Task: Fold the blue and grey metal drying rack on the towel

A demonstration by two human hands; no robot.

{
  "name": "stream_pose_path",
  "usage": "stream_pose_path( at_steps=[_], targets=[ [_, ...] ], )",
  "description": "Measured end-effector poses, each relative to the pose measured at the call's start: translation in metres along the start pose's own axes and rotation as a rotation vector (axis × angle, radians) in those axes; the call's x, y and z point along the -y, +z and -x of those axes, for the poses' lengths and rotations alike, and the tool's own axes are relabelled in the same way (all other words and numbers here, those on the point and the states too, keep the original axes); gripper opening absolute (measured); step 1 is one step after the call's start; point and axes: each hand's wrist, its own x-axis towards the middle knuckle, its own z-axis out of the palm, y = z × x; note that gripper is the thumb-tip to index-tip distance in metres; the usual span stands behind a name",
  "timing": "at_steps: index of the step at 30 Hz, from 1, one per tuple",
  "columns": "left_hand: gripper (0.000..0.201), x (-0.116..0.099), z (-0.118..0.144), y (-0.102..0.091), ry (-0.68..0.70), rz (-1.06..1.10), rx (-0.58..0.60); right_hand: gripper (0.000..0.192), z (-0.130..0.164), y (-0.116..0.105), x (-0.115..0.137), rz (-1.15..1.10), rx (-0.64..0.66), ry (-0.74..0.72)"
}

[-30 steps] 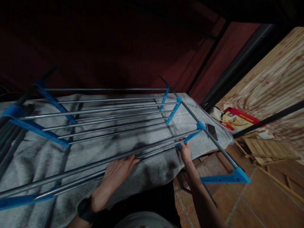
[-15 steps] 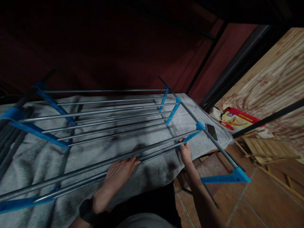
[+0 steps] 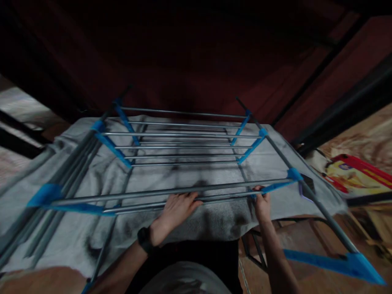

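A rack of grey metal tubes with blue plastic brackets stands on a grey blanket [image 3: 196, 175]. My left hand [image 3: 179, 206] lies over the near pair of thin metal rods [image 3: 223, 199], its fingers bent round them below the thicker front tube [image 3: 220, 188] and its thumb pointing right. The fingertips are partly hidden. My right hand [image 3: 262, 202] is closed on the lower end of the right front blue bracket [image 3: 278, 186], where the rods meet it. Further back, more rods run between other blue brackets [image 3: 114, 149].
A phone [image 3: 307, 188] lies on the blanket behind the right-hand side tube. Several loose grey tubes [image 3: 69, 185] lie at the left. Off to the right is a red and yellow package [image 3: 357, 173]. A blue bracket [image 3: 343, 263] sticks out at the lower right, above the tiled floor.
The view has turned left, so the rack sits more squarely and its left end shows fully. Both hands keep their places on the front rods and the right bracket.
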Motion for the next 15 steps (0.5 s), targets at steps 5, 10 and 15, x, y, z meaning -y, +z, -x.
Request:
stream_pose_path(
  at_steps=[5,10,15],
  targets=[
    [0.026,0.0000,0.0033,-0.0035,0.048,0.014,-0.034,0.035,-0.0017,-0.0032,-0.0045,0.018,0.000,0.045],
    [0.028,-0.0012,0.0052,-0.0068,0.076,-0.009,-0.037,0.033,0.0005,-0.0037,-0.0014,0.069,-0.005,0.049],
    [0.028,-0.0010,0.0061,-0.0096,0.083,-0.001,-0.027,0.031,0.0015,-0.0028,0.0009,0.075,-0.034,0.038]
  ],
)
